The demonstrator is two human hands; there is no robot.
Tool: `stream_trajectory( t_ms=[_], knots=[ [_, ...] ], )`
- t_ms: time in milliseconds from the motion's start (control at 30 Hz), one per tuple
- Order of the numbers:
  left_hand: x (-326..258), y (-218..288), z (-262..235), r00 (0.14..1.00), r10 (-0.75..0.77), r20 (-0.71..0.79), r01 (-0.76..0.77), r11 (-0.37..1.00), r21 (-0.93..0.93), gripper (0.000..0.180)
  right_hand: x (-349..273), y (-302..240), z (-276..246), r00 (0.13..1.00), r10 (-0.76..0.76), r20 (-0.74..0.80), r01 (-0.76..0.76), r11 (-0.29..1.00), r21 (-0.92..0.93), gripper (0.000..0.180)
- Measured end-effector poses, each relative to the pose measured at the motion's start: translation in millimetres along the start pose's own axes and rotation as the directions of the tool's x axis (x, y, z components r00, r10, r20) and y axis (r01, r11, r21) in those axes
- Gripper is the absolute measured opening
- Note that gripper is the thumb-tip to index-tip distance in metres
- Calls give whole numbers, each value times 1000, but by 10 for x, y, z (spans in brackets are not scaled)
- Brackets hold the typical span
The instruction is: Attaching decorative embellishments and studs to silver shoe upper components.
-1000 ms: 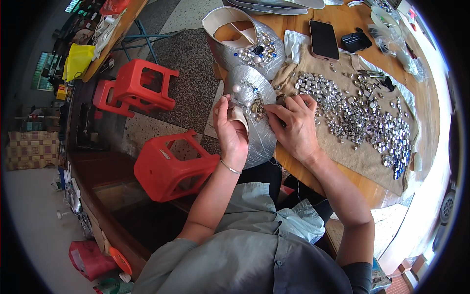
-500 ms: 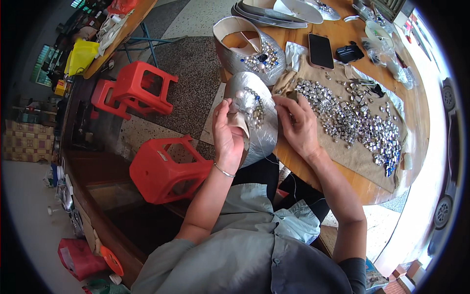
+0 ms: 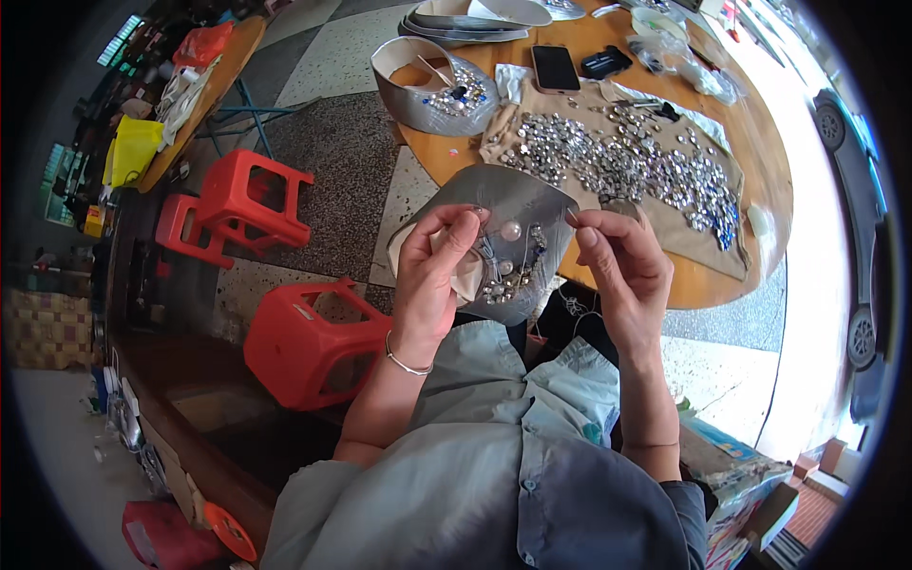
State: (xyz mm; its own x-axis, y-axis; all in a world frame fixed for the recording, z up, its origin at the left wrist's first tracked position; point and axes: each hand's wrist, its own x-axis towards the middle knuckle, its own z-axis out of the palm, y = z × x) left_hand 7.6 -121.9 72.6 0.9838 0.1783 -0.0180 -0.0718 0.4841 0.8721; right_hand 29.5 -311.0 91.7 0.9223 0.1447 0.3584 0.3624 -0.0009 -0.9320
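Hands (image 3: pixel 532 266) lifted beaded silver piece (image 3: pixel 513 228) off table (image 3: pixel 760 190).

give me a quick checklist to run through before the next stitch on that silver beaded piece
1. Left hand grips the silver fabric piece with thumb on top: ok.
2. Right hand is raised beside the piece, fingers pinched: ok.
3. Needle actually in that pinch: cannot tell, too small to see.
4. Thread free of knots: cannot tell, only faint strands show near the beads.
5. White pearl bead and the cluster below it face up, in view: ok.
6. Loose gems spread on the tan cloth lie on the table right behind the hands: ok.
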Motion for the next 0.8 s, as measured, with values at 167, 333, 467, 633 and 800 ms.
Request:
stream_trajectory(
  t_ms=[167, 333, 467, 633, 800],
  knots=[
    [-290, 15, 62, 997, -21, 72, 14, 996, 91, 17, -336, -163, 83, 990, -142, 8, 141, 978, -152, 14],
    [-500, 36, 64, 994, 24, 103, -39, 988, 148, 18, -518, -184, 228, 966, -259, 19, 255, 930, -266, 20],
    [-632, 43, 72, 995, -4, 99, -8, 993, 115, 18, -622, -231, 242, 953, -301, 36, 286, 852, -438, 24],
    [-714, 61, 107, 996, 7, 89, -19, 990, 140, 18, -695, -292, 233, 946, -321, 42, 296, 807, -511, 26],
    [-711, 86, 147, 994, -29, 109, 17, 994, 106, 18, -692, -307, 195, 932, -359, 48, 325, 774, -544, 25]
  ],
)
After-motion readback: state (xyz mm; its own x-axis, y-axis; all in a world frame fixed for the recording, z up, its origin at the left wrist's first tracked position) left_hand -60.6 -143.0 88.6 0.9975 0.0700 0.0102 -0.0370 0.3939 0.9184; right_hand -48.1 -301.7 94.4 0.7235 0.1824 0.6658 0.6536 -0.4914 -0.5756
